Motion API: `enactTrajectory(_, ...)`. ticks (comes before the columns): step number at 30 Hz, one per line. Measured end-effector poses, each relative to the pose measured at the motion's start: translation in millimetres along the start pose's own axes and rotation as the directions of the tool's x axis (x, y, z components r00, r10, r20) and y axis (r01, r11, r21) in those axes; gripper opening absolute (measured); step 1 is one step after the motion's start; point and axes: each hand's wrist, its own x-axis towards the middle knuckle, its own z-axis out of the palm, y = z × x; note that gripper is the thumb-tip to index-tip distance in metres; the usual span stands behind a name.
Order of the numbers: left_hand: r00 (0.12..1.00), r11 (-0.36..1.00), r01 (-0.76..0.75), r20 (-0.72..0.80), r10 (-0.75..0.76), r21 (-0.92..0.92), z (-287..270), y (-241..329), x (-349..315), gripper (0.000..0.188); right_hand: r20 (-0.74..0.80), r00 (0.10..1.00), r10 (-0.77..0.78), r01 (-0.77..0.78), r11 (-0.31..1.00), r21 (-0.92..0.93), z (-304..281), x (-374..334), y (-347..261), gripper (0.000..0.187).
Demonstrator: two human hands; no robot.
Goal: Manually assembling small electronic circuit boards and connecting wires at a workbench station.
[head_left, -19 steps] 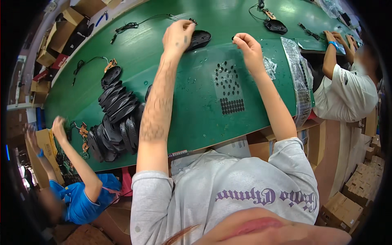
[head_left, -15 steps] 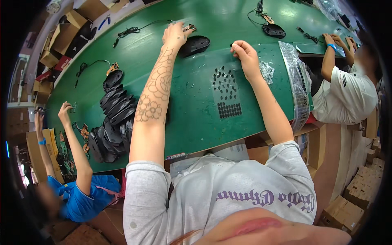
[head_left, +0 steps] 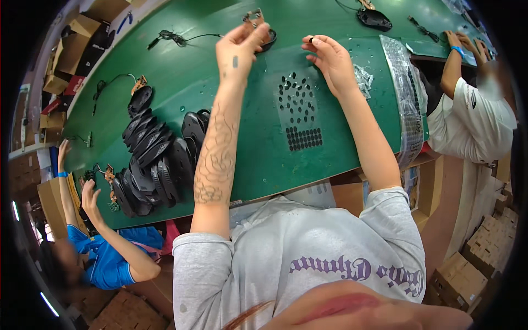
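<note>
Fingers point(head_left: 258, 35) pinch a circuit board point(head_left: 254, 17) left, black pad point(head_left: 311, 40) right.

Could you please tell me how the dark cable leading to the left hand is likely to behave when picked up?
The cable will probably be floppy, since its thin length curves across the table toward the left hand. Its looped bundle would likely lift as one clump, being gathered tightly. It looks light, being so slender.

PCB point(head_left: 253, 17) brn | shells point(head_left: 159, 149) blk | ovals point(head_left: 305, 139) blk | tbl point(head_left: 253, 151) grn | tee point(head_left: 324, 234) gry w/ purp print point(head_left: 330, 265)
</note>
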Motion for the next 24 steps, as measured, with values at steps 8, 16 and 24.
enactTrajectory(8,0.990,0.986,0.026,0.144,-0.002,-0.163,5.9,-35.5,-54.1,0.020,0.104,0.990,-0.094,0.123,0.937,-0.327,2.3,-7.8,6.3,0.018)
enactTrajectory(16,0.975,0.987,0.034,0.221,0.001,-0.157,4.5,-38.5,-60.9,0.025,0.127,0.989,-0.072,0.118,0.905,-0.408,2.5,-11.8,7.3,0.017)
enactTrajectory(24,0.976,0.985,0.072,0.215,-0.037,-0.159,5.3,-36.6,-63.2,0.024,0.108,0.992,-0.064,0.102,0.908,-0.407,2.0,-11.9,7.7,0.017)
